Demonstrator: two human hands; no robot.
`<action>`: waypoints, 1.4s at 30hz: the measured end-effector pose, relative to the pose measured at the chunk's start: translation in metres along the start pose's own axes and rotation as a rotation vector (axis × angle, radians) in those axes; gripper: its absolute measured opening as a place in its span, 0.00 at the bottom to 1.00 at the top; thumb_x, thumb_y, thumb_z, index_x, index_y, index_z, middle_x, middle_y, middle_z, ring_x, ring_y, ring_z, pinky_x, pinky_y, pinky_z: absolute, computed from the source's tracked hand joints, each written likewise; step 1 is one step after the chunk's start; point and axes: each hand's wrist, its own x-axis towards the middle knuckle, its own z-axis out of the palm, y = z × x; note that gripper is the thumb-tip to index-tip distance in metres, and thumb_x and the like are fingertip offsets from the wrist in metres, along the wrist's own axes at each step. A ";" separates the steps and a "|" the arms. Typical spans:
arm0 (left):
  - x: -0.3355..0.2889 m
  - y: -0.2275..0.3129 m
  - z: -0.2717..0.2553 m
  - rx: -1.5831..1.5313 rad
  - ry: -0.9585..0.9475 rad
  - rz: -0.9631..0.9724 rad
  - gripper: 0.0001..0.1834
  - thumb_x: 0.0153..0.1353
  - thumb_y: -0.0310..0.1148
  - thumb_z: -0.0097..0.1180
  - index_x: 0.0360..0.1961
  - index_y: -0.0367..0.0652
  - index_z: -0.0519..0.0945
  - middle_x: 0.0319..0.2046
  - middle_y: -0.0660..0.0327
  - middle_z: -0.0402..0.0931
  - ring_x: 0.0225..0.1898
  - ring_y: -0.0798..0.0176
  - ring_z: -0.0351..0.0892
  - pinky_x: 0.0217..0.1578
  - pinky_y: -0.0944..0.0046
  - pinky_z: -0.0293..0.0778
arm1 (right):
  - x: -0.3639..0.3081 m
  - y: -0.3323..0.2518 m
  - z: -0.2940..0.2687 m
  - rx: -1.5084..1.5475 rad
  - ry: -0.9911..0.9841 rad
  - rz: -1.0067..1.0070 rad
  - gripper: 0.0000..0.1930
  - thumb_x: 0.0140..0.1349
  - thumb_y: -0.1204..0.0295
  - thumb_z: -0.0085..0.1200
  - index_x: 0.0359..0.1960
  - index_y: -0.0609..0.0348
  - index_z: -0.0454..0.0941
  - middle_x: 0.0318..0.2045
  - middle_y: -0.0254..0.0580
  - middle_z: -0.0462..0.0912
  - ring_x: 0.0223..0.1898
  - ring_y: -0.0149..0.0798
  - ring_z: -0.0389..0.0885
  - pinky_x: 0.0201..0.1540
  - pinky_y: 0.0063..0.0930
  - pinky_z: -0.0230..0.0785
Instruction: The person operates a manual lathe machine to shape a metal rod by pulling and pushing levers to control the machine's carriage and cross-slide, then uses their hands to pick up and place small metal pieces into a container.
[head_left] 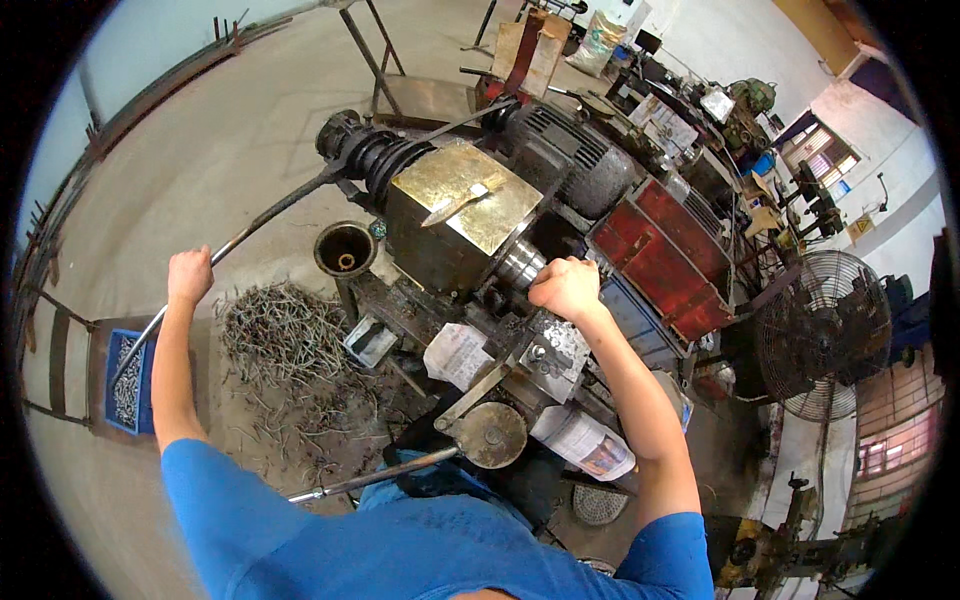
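Observation:
My left hand (190, 276) is wrapped round a long metal lever (262, 219), which runs up to the black pulley end of a small lathe and down toward the left. At the lathe's shiny spindle nose (519, 264), my right hand (567, 289) is closed with its fingers curled; whatever they hold is hidden behind the hand. A flat brush (462, 204) lies on the oily, yellowish top of the headstock (505, 190). Below my right hand sits a tool post (553, 355) on the slide. Nearer my body are a round metal disc (491, 436) and a second lever (400, 468).
A heap of metal shavings (280, 335) covers the floor left of the lathe, near a blue crate (145, 404) of small metal parts. A dark cup-shaped container (344, 250) stands beside the headstock. Behind are a motor (565, 150) and red metal box (665, 255); a large fan (825, 320) stands right.

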 end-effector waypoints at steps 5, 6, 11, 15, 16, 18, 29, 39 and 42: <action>0.008 0.009 -0.004 -0.152 -0.051 -0.129 0.11 0.46 0.26 0.53 0.34 0.43 0.79 0.27 0.51 0.78 0.33 0.46 0.79 0.35 0.50 0.74 | -0.012 0.006 0.002 0.050 0.091 -0.095 0.13 0.32 0.62 0.55 0.23 0.45 0.84 0.26 0.38 0.82 0.44 0.45 0.74 0.56 0.47 0.54; 0.009 0.023 -0.007 -0.282 -0.065 -0.196 0.15 0.47 0.28 0.55 0.40 0.43 0.78 0.34 0.51 0.78 0.39 0.46 0.77 0.40 0.52 0.73 | -0.018 0.009 0.001 0.072 0.115 -0.104 0.14 0.32 0.62 0.55 0.24 0.46 0.84 0.28 0.38 0.82 0.46 0.45 0.73 0.57 0.49 0.53; -0.036 0.159 0.018 -0.880 0.304 -0.371 0.16 0.55 0.34 0.55 0.45 0.42 0.76 0.33 0.53 0.80 0.35 0.46 0.79 0.39 0.55 0.73 | -0.079 0.038 -0.014 0.227 0.572 -0.256 0.17 0.34 0.67 0.57 0.32 0.50 0.82 0.46 0.36 0.78 0.51 0.44 0.70 0.59 0.48 0.53; -0.060 0.260 0.078 -0.823 -0.656 -0.113 0.29 0.47 0.47 0.62 0.51 0.48 0.75 0.40 0.51 0.79 0.40 0.48 0.79 0.38 0.52 0.74 | -0.164 0.093 -0.016 0.244 0.581 -0.051 0.19 0.33 0.70 0.56 0.33 0.55 0.81 0.47 0.41 0.78 0.50 0.48 0.71 0.56 0.41 0.59; -0.072 0.276 0.099 -0.645 -0.543 0.070 0.29 0.44 0.46 0.64 0.49 0.48 0.76 0.40 0.51 0.79 0.40 0.50 0.80 0.38 0.52 0.75 | -0.185 0.106 -0.012 0.251 0.572 0.006 0.19 0.33 0.71 0.56 0.34 0.56 0.81 0.47 0.42 0.78 0.50 0.49 0.71 0.56 0.41 0.59; -0.064 0.290 0.090 -0.329 -0.549 0.265 0.27 0.41 0.42 0.64 0.47 0.51 0.77 0.36 0.54 0.80 0.38 0.51 0.80 0.37 0.51 0.75 | -0.234 0.137 0.001 0.252 0.468 0.150 0.19 0.34 0.71 0.55 0.34 0.58 0.82 0.47 0.44 0.78 0.49 0.50 0.72 0.55 0.41 0.61; -0.035 0.251 0.084 -0.234 -0.436 0.417 0.16 0.46 0.38 0.60 0.39 0.48 0.79 0.32 0.53 0.80 0.37 0.50 0.79 0.37 0.52 0.75 | -0.492 0.259 0.168 -0.011 0.061 1.206 0.25 0.38 0.68 0.54 0.44 0.56 0.77 0.41 0.49 0.80 0.49 0.51 0.74 0.52 0.39 0.65; -0.092 0.201 0.097 -0.558 -0.807 0.168 0.16 0.48 0.38 0.59 0.37 0.40 0.80 0.28 0.51 0.80 0.28 0.52 0.81 0.33 0.57 0.77 | -0.543 0.149 0.217 -0.146 0.163 1.190 0.11 0.36 0.70 0.52 0.23 0.59 0.69 0.19 0.53 0.77 0.23 0.59 0.77 0.28 0.51 0.69; -0.108 0.197 0.090 -0.610 -0.959 0.122 0.15 0.48 0.36 0.59 0.35 0.39 0.80 0.25 0.53 0.80 0.21 0.57 0.81 0.28 0.60 0.77 | -0.517 0.078 0.184 0.127 0.201 1.238 0.15 0.35 0.65 0.54 0.24 0.61 0.69 0.20 0.57 0.76 0.25 0.61 0.76 0.29 0.50 0.68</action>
